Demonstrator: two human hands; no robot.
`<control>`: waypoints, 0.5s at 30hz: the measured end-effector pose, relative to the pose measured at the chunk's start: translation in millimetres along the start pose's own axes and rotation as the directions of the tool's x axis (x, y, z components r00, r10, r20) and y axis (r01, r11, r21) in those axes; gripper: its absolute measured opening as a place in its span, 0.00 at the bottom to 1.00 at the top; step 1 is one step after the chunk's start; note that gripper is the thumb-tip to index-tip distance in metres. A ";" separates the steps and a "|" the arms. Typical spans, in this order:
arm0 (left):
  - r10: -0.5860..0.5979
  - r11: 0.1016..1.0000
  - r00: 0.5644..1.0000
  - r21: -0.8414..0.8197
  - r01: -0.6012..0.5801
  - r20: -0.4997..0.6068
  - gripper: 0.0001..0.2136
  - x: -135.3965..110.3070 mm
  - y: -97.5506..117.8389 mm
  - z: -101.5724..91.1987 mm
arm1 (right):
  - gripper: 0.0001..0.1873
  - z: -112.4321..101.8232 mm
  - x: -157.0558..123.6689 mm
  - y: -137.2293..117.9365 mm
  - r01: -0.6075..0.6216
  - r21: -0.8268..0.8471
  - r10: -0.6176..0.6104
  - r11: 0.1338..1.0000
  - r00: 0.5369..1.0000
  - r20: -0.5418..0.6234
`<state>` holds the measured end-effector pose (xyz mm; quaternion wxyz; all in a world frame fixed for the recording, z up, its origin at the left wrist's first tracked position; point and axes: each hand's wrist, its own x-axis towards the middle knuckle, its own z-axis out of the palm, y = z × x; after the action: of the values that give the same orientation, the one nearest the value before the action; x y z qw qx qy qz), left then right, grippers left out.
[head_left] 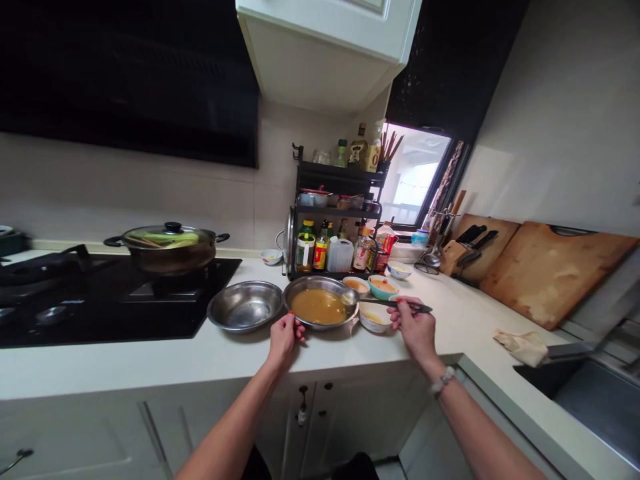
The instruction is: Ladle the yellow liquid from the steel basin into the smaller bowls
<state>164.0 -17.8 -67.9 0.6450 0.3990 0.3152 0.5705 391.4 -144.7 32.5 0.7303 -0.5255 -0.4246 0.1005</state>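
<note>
1. Left hand [286, 335]: fingers pinch the near rim of the steel bowl [320, 308] of brown liquid, by the counter's [150, 363] front edge.
2. Right hand [415, 328]: fingers closed around the ladle [383, 303] handle, its scoop at the bowl's right rim.

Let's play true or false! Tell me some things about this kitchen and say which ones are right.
1. The left hand grips the rim of the full bowl. True.
2. The right hand holds a knife. False: it holds a ladle.
3. The pot has no lid. False: a glass lid covers it.
4. The second bowl, left of the full bowl, has nothing in it. True.
</note>
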 end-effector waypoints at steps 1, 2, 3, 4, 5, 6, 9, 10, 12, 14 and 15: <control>0.003 1.000 1.000 0.031 -0.003 0.010 0.18 -3.3 0.0 0.4 | 0.21 4.0 -3.2 1.3 0.026 -0.024 -0.025 0.999 0.999 0.045; 0.009 0.997 1.000 0.076 -0.011 0.025 0.17 -7.6 -0.5 1.2 | 0.20 7.0 -6.8 2.4 0.057 -0.046 -0.053 0.997 0.994 0.093; 0.018 0.991 0.999 0.131 -0.023 0.043 0.17 -12.9 -1.6 2.6 | 0.19 9.0 -10.6 3.5 0.091 -0.066 -0.081 0.994 0.986 0.144; 0.025 0.982 0.997 0.186 -0.037 0.067 0.17 -19.2 -3.4 5.0 | 0.18 10.0 -14.3 4.4 0.128 -0.081 -0.110 0.989 0.975 0.192; 0.032 0.970 0.995 0.237 -0.054 0.098 0.17 -26.3 -5.9 8.4 | 0.17 9.8 -17.7 5.3 0.165 -0.090 -0.140 0.982 0.962 0.235; 0.031 0.959 0.990 0.274 -0.067 0.136 0.17 -33.8 -9.1 13.1 | 0.16 8.6 -20.6 6.0 0.203 -0.096 -0.171 0.974 0.948 0.269; -0.007 0.952 0.959 0.295 -0.081 0.283 0.15 -53.9 -20.7 35.1 | 0.13 -1.4 -25.1 8.0 0.282 -0.110 -0.241 0.953 0.927 0.286; -0.024 0.957 0.946 0.281 -0.073 0.324 0.14 -58.2 -24.8 44.7 | 0.12 -6.6 -25.2 8.6 0.291 -0.116 -0.253 0.950 0.931 0.263; -0.058 0.972 0.933 0.235 -0.029 0.356 0.14 -61.3 -32.5 66.0 | 0.13 -19.3 -24.5 9.5 0.285 -0.127 -0.259 0.950 0.947 0.192; -0.102 0.984 0.934 0.176 0.043 0.343 0.15 -57.6 -39.8 88.7 | 0.13 -33.6 -23.6 10.2 0.264 -0.150 -0.247 0.953 0.961 0.123; -0.139 0.984 0.935 0.155 0.092 0.327 0.16 -54.1 -43.3 99.8 | 0.13 -40.7 -23.6 10.6 0.256 -0.167 -0.242 0.952 0.965 0.098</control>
<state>262.9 -88.0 -60.2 0.6925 0.5148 0.2619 0.4322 409.5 -182.0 7.8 0.6703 -0.5269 -0.5224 -0.0109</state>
